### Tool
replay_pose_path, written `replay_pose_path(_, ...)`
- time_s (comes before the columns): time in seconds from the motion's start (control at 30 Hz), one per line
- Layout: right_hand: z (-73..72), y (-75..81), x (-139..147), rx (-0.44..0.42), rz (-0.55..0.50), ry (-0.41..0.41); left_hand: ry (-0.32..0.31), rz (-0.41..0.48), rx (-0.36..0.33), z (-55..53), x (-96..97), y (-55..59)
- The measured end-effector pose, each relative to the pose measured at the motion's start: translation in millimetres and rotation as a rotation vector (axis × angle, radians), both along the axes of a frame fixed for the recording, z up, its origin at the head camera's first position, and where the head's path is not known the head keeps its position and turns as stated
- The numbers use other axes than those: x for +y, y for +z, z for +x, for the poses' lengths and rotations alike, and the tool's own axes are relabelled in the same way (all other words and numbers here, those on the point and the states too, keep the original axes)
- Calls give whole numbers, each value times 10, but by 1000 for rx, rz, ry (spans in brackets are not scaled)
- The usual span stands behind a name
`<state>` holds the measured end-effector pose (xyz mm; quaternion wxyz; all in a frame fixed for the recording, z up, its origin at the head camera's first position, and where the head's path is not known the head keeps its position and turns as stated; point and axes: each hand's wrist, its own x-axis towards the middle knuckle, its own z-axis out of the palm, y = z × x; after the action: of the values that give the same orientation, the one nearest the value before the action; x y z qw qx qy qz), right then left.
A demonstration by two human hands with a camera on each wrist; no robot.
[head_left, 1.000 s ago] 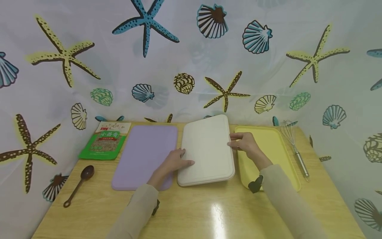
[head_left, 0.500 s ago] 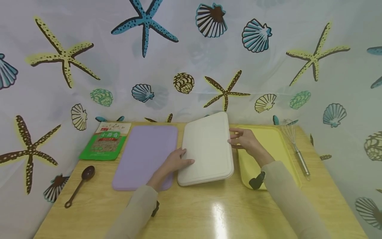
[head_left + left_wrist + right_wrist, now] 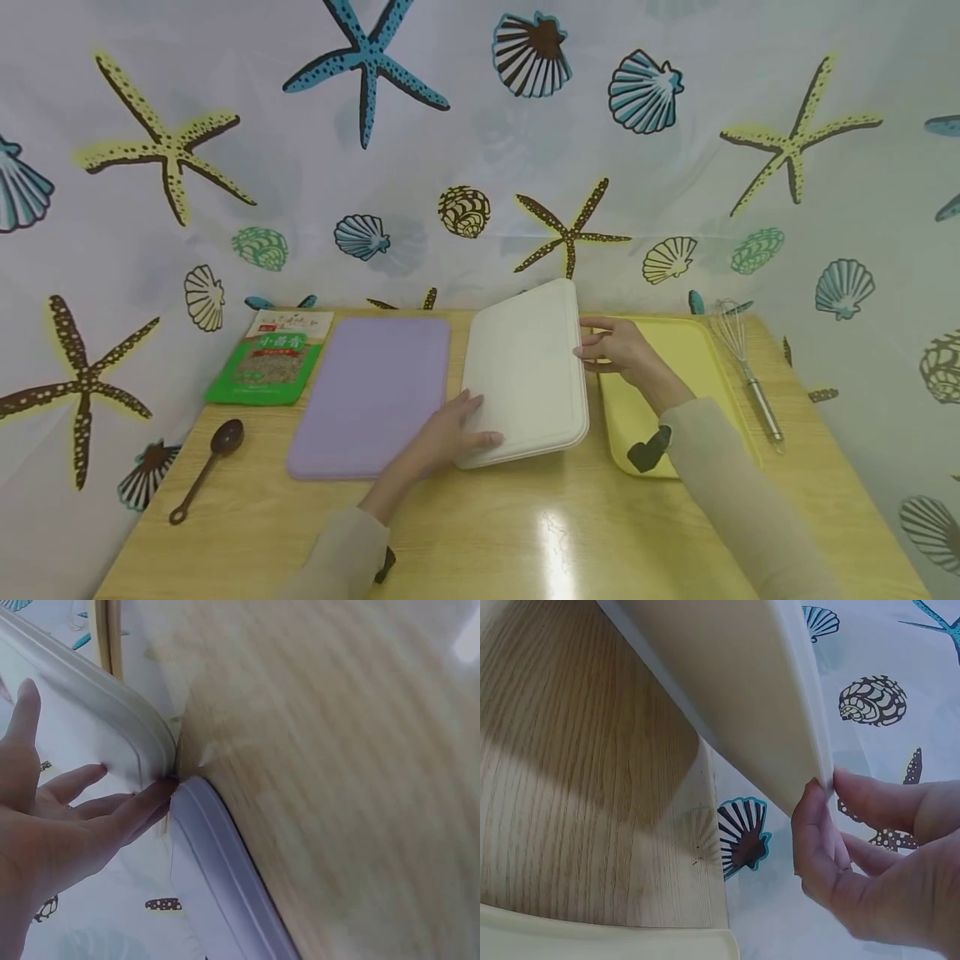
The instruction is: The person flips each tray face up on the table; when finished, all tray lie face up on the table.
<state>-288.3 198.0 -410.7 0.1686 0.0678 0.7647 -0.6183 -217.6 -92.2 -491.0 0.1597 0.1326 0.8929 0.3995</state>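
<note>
A white tray [image 3: 521,375] is tilted in the middle of the table, its right side raised and its left side low near the tabletop. My right hand [image 3: 618,350] pinches the raised right edge; the right wrist view shows the thumb and fingers [image 3: 814,825] on either side of the tray's rim [image 3: 810,697]. At the low left side, my left hand [image 3: 446,433] touches the tray with fingers mostly straight. In the left wrist view its fingertips [image 3: 161,791] reach the gap between the white tray [image 3: 112,712] and a purple tray [image 3: 217,870].
The purple tray [image 3: 375,392] lies flat on the left, a yellow tray [image 3: 675,367] on the right. Farther left are a green seasoning packet [image 3: 270,358] and a brown spoon [image 3: 217,446]. A whisk [image 3: 750,375] lies at the far right. A shell-print cloth [image 3: 420,150] hangs behind the table.
The white tray's right side has risen a little and the tray has shifted slightly right. My left hand has moved slightly right and nearer; my right hand still pinches the edge.
</note>
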Motion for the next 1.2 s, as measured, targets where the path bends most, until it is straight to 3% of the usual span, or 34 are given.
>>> replay_pose_path(0.23,18,70,-33,18,-2,4,-61,2,37,165,7,-9)
replay_pose_path(0.43,30,124,-3,20,-8,5,-102,-42,124,222,46,-65)
replay_pose_path(0.63,46,144,10,17,-23,24,-104,-54,175,262,53,-98)
replay_pose_path(1.2,64,359,-73,72,-131,44,-121,73,161,364,167,-112)
